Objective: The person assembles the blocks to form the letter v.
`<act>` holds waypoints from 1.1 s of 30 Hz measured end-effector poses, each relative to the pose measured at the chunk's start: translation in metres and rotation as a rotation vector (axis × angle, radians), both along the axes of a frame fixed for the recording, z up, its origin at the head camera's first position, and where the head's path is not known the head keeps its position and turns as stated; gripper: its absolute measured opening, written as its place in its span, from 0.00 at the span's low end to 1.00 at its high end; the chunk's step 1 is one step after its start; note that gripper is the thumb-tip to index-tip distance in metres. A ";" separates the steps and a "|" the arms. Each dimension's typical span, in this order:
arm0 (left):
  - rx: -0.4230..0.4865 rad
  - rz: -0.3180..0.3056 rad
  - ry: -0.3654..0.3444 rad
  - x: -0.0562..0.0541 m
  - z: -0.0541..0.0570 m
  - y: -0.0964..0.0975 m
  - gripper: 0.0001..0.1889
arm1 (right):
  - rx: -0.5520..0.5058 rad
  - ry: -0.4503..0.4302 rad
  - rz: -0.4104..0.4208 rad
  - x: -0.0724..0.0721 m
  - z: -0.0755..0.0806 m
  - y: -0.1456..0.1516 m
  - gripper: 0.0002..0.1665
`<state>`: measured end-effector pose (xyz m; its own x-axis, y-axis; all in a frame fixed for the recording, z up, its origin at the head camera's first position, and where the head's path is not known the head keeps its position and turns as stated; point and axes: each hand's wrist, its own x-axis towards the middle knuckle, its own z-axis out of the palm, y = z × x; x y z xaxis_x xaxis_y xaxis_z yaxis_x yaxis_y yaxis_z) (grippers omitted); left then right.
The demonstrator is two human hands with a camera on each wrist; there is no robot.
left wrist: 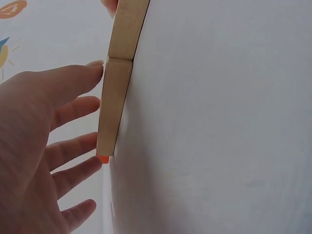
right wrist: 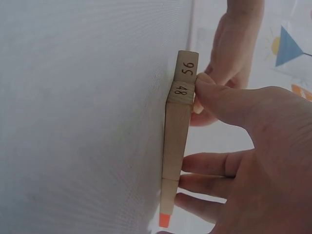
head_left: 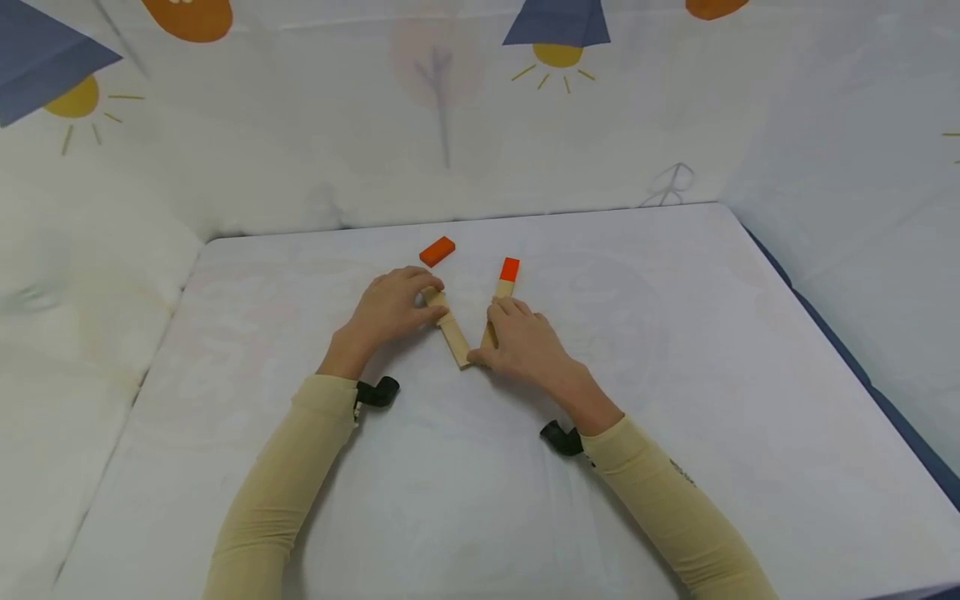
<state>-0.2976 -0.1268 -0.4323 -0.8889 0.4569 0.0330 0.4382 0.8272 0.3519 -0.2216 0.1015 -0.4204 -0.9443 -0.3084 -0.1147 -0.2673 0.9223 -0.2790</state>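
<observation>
Plain wooden blocks lie end to end in two rows that form a V. My left hand (head_left: 386, 308) touches the left row (head_left: 453, 340), its thumb by the joint between two blocks and its other fingers spread loosely along the far block (left wrist: 114, 107). On the right row (head_left: 504, 289) rest the fingertips of my right hand (head_left: 525, 346), with the thumb at the point of the V. There, block ends marked 56 (right wrist: 186, 67) and 48 (right wrist: 180, 92) sit side by side. An orange block (head_left: 510, 269) tops the right row's far end.
Beyond the left hand, a loose orange block (head_left: 437, 252) lies at an angle. A white cloth covers the table (head_left: 450, 500). Behind it hangs a pale curtain (head_left: 300, 125) with printed suns and blue shapes.
</observation>
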 end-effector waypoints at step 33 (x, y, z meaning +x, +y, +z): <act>-0.049 -0.059 -0.199 -0.075 0.048 -0.015 0.28 | 0.012 -0.001 -0.005 0.002 -0.002 0.001 0.38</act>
